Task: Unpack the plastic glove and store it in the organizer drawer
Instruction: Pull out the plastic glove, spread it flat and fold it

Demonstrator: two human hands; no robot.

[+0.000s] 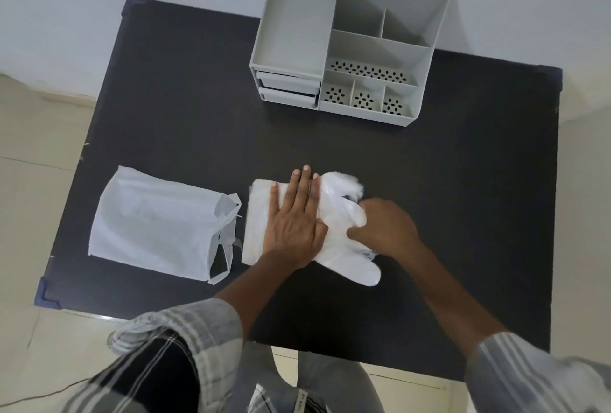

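No readable writing anywhere. Left hand [295, 217] lies flat, fingers spread, pressing the plastic glove [344, 237] at table [463, 181] centre; right hand [385, 227], at its three o'clock, pinches the film. Organizer [344, 45] sits at twelve.

Showing one bench [463, 164], one grey organizer [344, 45] with two drawers [289, 90] and seven open compartments, one white bag [148, 224], one plastic glove [344, 224], two hands: left hand [294, 217], right hand [386, 227].
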